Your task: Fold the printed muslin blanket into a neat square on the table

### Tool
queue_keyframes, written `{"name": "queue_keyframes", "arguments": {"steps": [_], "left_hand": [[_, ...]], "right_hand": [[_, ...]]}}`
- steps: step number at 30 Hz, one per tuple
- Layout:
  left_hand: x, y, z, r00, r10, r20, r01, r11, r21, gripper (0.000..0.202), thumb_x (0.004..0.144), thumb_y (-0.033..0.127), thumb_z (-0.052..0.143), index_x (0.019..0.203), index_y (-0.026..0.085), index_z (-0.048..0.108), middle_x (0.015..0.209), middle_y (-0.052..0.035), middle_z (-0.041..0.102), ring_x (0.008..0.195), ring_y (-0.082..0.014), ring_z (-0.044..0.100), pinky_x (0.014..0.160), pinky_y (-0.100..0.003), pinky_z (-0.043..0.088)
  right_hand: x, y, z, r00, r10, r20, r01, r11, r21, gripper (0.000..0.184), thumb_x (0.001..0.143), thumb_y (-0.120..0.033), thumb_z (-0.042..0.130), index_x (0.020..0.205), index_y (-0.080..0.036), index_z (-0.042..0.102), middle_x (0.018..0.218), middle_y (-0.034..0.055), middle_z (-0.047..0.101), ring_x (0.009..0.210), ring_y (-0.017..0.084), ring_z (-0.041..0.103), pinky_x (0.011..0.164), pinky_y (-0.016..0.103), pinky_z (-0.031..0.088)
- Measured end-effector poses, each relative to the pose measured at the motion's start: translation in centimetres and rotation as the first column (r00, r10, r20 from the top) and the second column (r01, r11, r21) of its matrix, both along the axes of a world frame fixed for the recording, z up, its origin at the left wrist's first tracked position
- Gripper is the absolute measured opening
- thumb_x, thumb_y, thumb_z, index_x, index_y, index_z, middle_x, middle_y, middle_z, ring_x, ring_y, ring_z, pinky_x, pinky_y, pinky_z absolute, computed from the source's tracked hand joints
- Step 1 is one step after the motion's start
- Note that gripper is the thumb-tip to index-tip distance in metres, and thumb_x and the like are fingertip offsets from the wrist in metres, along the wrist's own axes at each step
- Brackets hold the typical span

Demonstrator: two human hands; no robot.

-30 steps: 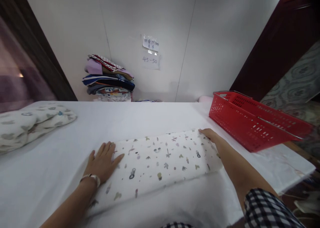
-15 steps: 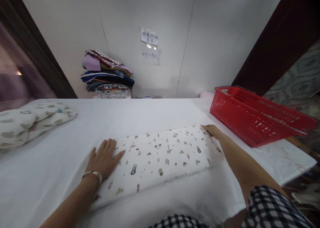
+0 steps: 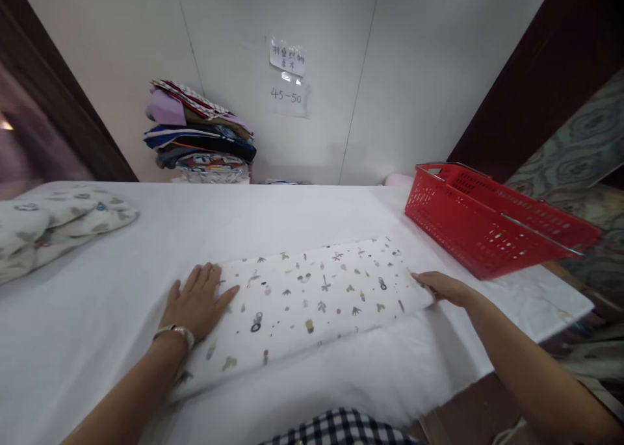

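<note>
A folded white cloth (image 3: 312,299) with small printed motifs lies on the white-covered table (image 3: 273,217) in front of me. My left hand (image 3: 197,301), with a bracelet at the wrist, rests flat and open on the cloth's left end. At the cloth's near right corner is my right hand (image 3: 441,286), fingers curled at the edge and touching the fabric; whether it grips the cloth is unclear.
A red plastic basket (image 3: 487,221) sits at the table's right edge. A bunched patterned cloth (image 3: 53,227) lies at far left. A stack of folded fabrics (image 3: 199,136) stands against the back wall, under paper labels (image 3: 287,75).
My right hand has slid from the cloth's far right corner toward me to its near right corner. The left hand has stayed flat on the left end.
</note>
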State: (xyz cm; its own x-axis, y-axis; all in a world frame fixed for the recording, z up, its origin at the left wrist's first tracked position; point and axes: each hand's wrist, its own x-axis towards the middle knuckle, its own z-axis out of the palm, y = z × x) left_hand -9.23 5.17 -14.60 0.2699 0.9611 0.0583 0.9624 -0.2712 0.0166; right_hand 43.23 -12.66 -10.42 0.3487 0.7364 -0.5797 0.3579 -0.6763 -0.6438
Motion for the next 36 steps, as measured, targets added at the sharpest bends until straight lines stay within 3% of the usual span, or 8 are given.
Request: {"name": "queue_keyframes", "arguments": {"steps": [3,8,11,16,22,28,36], "left_hand": [[-0.1,0.1,-0.1,1.000,0.000,0.000,0.000,1.000,-0.003,0.074,0.079,0.058,0.021,0.137,0.012,0.030,0.145,-0.0079,0.022,0.134,-0.0270,0.012,0.105,-0.051,0.016],[-0.2,0.2,-0.4,1.000,0.001,0.008,-0.001,1.000,0.006,0.074,0.079,0.058,0.022,0.137,0.012,0.031,0.145,-0.0082,0.023,0.134,-0.0278,0.013,0.104,-0.051,0.016],[-0.2,0.2,-0.5,1.000,-0.002,0.007,0.002,1.000,0.010,0.074,0.079,0.058,0.022,0.137,0.012,0.031,0.145,-0.0082,0.023,0.134,-0.0276,0.013,0.104,-0.051,0.017],[-0.3,0.2,-0.5,1.000,-0.004,0.012,0.004,1.000,0.010,0.075,0.078,0.059,0.023,0.136,0.013,0.032,0.145,-0.0086,0.024,0.134,-0.0283,0.014,0.104,-0.051,0.017],[-0.3,0.3,-0.5,1.000,-0.004,0.007,0.004,1.000,0.007,0.074,0.079,0.059,0.021,0.137,0.012,0.031,0.145,-0.0085,0.023,0.134,-0.0276,0.013,0.104,-0.051,0.017],[-0.3,0.2,-0.4,1.000,0.001,0.027,-0.001,1.000,0.005,0.074,0.079,0.059,0.022,0.136,0.012,0.032,0.145,-0.0087,0.023,0.134,-0.0280,0.013,0.104,-0.051,0.017],[-0.1,0.0,-0.1,1.000,0.009,0.005,-0.009,1.000,-0.016,0.075,0.079,0.059,0.022,0.137,0.012,0.031,0.146,-0.0085,0.022,0.134,-0.0275,0.012,0.104,-0.050,0.017]], "right_hand": [[-0.9,0.1,0.0,0.996,0.021,0.082,-0.024,0.999,0.043,0.048,0.069,-0.062,0.053,0.078,-0.016,0.058,0.070,0.0036,0.059,0.062,0.014,0.050,0.053,0.024,0.040],[-1.2,0.1,-0.7,0.912,0.039,0.409,-0.109,0.983,0.150,0.041,0.072,-0.056,0.048,0.060,-0.017,0.052,0.063,0.0014,0.055,0.063,0.015,0.048,0.058,0.026,0.037],[-0.6,-0.2,-1.1,0.919,0.040,0.392,-0.108,0.982,0.153,0.040,0.071,-0.056,0.048,0.063,-0.018,0.057,0.065,0.0019,0.058,0.064,0.015,0.049,0.058,0.026,0.037],[0.3,-0.6,-1.1,0.944,-0.073,0.323,0.016,0.984,0.178,0.036,0.070,-0.052,0.050,0.073,-0.018,0.059,0.062,0.0012,0.056,0.057,0.013,0.049,0.054,0.025,0.040],[-0.7,0.6,-1.2,0.920,-0.109,0.375,0.008,0.965,0.262,0.033,0.070,-0.047,0.052,0.079,-0.017,0.063,0.066,0.0013,0.059,0.061,0.013,0.051,0.055,0.023,0.040],[-1.3,2.0,-1.5,0.909,-0.145,0.392,0.036,0.962,0.271,0.030,0.067,-0.045,0.057,0.076,-0.017,0.061,0.060,0.0002,0.058,0.057,0.013,0.051,0.053,0.023,0.038],[-1.2,1.7,-2.0,0.896,-0.162,0.412,0.053,0.963,0.264,0.024,0.072,-0.041,0.052,0.070,-0.018,0.056,0.052,-0.0026,0.051,0.050,0.011,0.047,0.049,0.022,0.036]]}}
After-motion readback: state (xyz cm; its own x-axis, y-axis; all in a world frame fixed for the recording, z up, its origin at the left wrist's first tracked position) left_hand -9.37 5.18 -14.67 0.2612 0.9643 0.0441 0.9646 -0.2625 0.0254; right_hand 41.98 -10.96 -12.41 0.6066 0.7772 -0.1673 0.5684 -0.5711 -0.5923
